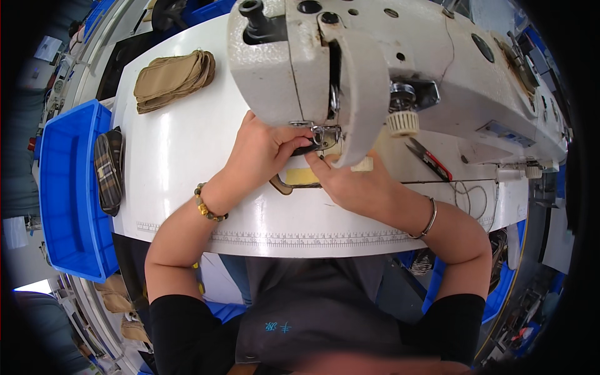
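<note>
A white sewing machine [275, 69] stands over me, its metal presser foot [326, 136] low above the plate. My left hand [262, 153] pinches a small dark piece [302, 149] just left of the foot. My right hand [350, 181] is at the front of the foot, index fingertip at the dark piece and the other fingers curled; what they may hold is hidden. A yellow patch [302, 176] on the machine bed lies between my hands.
Stacked tan fabric pieces [169, 78] lie back left. A plaid pouch [108, 172] sits at the left edge beside a blue bin [53, 187]. Red-and-black snips [437, 165] and a grey cord lie right of my right hand. A printed ruler [275, 239] runs along the front edge.
</note>
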Tool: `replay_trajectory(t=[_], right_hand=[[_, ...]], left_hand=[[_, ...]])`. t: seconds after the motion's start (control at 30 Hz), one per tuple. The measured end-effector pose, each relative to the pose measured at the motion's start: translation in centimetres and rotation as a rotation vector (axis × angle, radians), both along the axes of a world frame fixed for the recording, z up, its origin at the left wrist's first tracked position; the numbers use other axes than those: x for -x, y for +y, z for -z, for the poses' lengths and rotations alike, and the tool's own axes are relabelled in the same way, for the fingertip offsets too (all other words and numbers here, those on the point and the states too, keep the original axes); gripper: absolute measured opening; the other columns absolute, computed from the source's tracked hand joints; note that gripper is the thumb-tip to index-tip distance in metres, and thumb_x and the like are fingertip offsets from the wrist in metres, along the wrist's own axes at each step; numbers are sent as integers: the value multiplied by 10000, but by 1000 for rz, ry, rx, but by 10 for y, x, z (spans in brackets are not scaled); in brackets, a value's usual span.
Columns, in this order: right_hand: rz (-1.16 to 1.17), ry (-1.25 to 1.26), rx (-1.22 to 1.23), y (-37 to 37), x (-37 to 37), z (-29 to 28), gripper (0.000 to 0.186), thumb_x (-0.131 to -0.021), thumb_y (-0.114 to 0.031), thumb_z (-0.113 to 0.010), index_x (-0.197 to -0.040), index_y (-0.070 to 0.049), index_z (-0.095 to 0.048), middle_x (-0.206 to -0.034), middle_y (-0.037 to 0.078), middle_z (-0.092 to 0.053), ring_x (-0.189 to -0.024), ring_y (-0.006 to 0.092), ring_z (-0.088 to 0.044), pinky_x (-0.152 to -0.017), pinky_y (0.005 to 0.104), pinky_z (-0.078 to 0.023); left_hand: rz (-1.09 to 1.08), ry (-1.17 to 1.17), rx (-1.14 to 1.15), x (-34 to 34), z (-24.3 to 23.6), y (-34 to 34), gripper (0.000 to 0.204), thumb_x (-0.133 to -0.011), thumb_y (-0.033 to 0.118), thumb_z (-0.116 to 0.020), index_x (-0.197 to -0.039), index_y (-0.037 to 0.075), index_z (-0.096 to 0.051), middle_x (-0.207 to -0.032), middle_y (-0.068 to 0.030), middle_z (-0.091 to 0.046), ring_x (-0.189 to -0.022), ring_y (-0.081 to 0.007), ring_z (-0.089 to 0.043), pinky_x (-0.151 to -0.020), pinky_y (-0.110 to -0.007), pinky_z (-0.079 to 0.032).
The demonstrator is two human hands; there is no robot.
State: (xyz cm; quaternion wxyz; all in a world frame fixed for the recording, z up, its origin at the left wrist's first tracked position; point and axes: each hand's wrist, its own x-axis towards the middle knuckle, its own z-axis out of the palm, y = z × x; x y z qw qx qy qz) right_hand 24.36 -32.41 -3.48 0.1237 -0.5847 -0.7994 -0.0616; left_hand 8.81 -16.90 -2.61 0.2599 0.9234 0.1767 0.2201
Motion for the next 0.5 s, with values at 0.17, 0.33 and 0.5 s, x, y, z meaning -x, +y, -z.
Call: replay_trajectory(t=[0.17,0.33,0.5], right_hand=[[1,48,19,2,-1,-6,433,-858,-117,-633,-1265,24,-585,-746,75,-669,-662,259,-679,-549,381,-531],[-14,-12,-78,-1,-5,-3,408,-801,-94,-654,-1192,21,-644,-706,78,-656,-604,255,-662,-525,367,-519],[38,65,-127,1,-14,11,376,-774,-76,-649,-1140,6,-673,-665,107,-638,-545,264,-643,-482,377,-504]], left_hand=[[49,25,-235,-2,-15,-2,138,-717,166,-802,-851,134,-794,-871,-25,-744,-903,-240,-666,-907,-385,-446],[19,66,-294,0,-14,-5,145,-703,188,-814,-845,164,-797,-865,1,-742,-909,-213,-665,-913,-392,-431],[16,80,-276,-1,-15,-7,146,-707,205,-815,-850,183,-801,-864,21,-744,-897,-205,-660,-908,-396,-427]])
